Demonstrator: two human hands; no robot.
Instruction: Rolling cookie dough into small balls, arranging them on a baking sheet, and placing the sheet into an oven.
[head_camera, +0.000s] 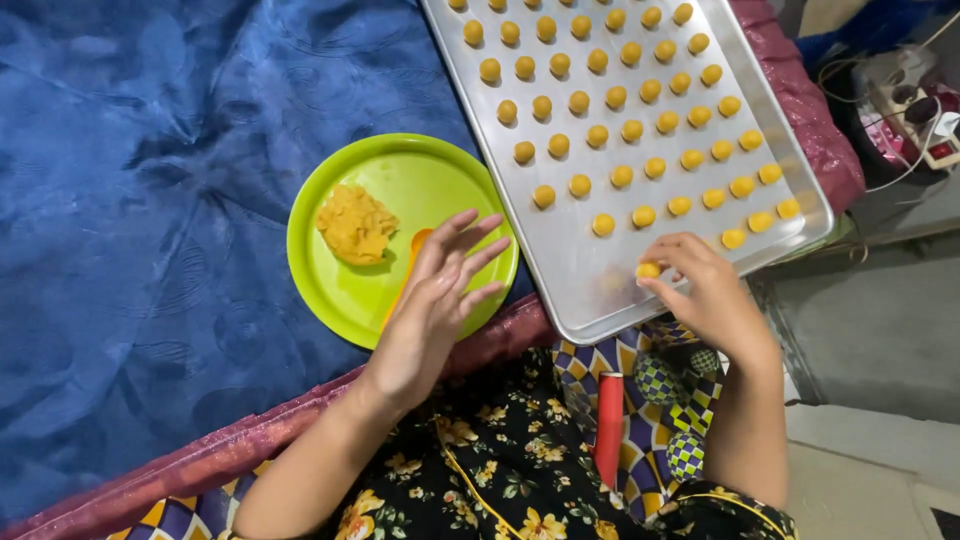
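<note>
Most of the metal tray (590, 285) is filled with rows of small yellow balls, the right hand (700, 290) pinches another ball (648, 270) near its bare front edge, the left hand (435, 300) hovers open over the green plate (330, 290), where a lump of dough (356, 224) remains.

Your plate (440, 165) at nine o'clock is bright lime green, and the lump of dough (356, 224) on it is a deep yellow with an orange spoon (412, 255) beside it. The tray (570, 265) at twelve o'clock is plain silver-grey, dotted with rows of golden yellow balls (616, 97). The cloth (150, 200) at ten o'clock is dark blue with a faint swirling pattern, edged in shiny maroon. At six o'clock your dress (500, 470) is black with yellow flowers, next to a fabric (650, 420) of purple, white and yellow diamond checks.
</note>
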